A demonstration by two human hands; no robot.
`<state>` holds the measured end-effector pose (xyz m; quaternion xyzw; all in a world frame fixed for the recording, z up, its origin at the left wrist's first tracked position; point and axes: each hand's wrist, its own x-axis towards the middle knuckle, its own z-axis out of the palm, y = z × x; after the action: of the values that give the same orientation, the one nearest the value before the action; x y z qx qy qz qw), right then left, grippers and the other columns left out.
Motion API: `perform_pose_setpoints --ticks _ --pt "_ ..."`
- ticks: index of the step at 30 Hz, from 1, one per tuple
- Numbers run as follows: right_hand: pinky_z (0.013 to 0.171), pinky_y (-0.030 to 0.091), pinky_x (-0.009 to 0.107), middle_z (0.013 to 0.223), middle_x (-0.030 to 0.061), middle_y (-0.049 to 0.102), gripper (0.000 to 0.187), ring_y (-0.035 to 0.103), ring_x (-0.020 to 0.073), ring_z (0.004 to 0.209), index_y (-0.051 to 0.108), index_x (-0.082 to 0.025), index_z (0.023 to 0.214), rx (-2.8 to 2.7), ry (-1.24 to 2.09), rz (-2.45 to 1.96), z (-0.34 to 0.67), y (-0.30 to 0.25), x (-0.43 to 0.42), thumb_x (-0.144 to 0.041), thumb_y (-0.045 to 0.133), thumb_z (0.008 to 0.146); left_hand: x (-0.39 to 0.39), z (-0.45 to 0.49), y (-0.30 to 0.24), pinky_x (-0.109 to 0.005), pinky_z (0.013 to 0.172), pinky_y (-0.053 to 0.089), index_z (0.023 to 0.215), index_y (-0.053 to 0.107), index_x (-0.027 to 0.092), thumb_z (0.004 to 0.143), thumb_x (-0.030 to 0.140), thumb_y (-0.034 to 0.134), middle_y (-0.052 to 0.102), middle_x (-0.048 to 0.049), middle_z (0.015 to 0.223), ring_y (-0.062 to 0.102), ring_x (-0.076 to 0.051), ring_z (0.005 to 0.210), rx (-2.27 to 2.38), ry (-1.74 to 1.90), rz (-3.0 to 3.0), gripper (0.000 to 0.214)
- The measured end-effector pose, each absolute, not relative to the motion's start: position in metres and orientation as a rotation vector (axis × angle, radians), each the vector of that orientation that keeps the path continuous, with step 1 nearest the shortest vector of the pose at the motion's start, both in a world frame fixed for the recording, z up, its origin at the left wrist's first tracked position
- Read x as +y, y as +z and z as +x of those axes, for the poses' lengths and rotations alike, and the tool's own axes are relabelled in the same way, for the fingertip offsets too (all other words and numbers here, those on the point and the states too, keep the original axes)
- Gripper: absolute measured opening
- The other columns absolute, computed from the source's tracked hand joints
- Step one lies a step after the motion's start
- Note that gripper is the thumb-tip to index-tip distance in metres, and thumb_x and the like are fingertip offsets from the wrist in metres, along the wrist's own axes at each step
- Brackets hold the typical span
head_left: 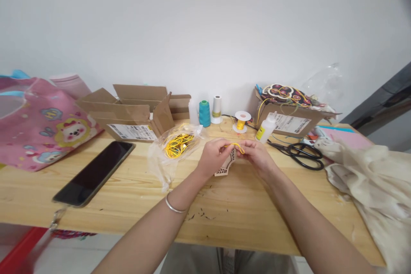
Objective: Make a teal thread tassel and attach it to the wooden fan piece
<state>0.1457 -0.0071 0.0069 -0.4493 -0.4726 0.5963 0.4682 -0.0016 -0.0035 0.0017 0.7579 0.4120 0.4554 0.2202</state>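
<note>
My left hand (pixel 213 154) and my right hand (pixel 257 155) meet over the middle of the wooden table (pixel 135 188). Both pinch a short loop of yellow cord (pixel 238 147) stretched between their fingertips. A small pale wooden cut-out piece (pixel 226 166) hangs just below the fingers, partly hidden by them; which hand grips it I cannot tell. A silver bangle (pixel 173 205) circles my left wrist. To the left of my left hand lies a clear plastic bag (pixel 167 154) holding a coil of more yellow cord (pixel 178 143).
A dark phone (pixel 94 172) lies at the left, near a pink cartoon bag (pixel 41 126) and an open cardboard box (pixel 128 113). Thread spools (pixel 204 113), a yellow cord reel (pixel 241 122), a glue bottle (pixel 266 127), black scissors (pixel 300 154), a filled box (pixel 289 109) and cream fabric (pixel 369 175) lie behind and right.
</note>
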Motion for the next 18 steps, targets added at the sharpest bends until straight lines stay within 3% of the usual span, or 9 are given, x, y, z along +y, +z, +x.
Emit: perform_pose_setpoints --ticks 4,9,13,18 --pt "0.055 0.043 0.025 0.055 0.0003 0.058 0.025 0.052 0.0107 0.053 0.059 -0.015 0.060 -1.304 1.223 -1.098 0.137 -0.003 -0.006 -0.039 0.065 0.059 -0.002 0.001 -0.002 -0.025 0.067 0.045 0.074 0.066 0.015 0.071 0.024 0.056 0.068 -0.0038 0.076 0.059 -0.014 0.070 1.159 1.270 1.652 0.014" --pt "0.061 0.043 0.028 0.070 0.0041 0.065 0.019 0.055 0.0149 0.064 0.065 -0.019 0.074 -1.745 0.443 -1.206 0.136 -0.011 -0.008 -0.031 0.051 0.077 0.003 0.001 -0.005 -0.024 0.055 0.046 0.075 0.066 0.012 0.069 0.029 0.056 0.068 -0.0039 0.070 0.059 -0.013 0.061 1.196 1.220 1.480 0.021" --pt "0.061 0.039 0.027 0.068 0.0033 0.062 0.016 0.051 0.0158 0.069 0.067 -0.023 0.069 -1.933 -0.126 -1.211 0.141 -0.001 -0.011 -0.025 0.053 0.077 0.005 0.001 -0.007 -0.023 0.055 0.045 0.073 0.066 0.012 0.067 0.029 0.058 0.068 -0.0034 0.071 0.059 -0.013 0.062 1.216 1.204 1.424 0.021" --pt "0.071 0.040 0.032 0.100 0.0038 0.061 0.017 0.047 0.0196 0.090 0.067 -0.023 0.068 -2.070 -0.356 -1.109 0.145 0.011 -0.013 -0.024 0.053 0.077 0.006 0.001 -0.012 -0.023 0.057 0.045 0.072 0.066 0.012 0.064 0.029 0.061 0.068 -0.0036 0.072 0.059 -0.014 0.066 1.195 1.176 1.407 0.020"
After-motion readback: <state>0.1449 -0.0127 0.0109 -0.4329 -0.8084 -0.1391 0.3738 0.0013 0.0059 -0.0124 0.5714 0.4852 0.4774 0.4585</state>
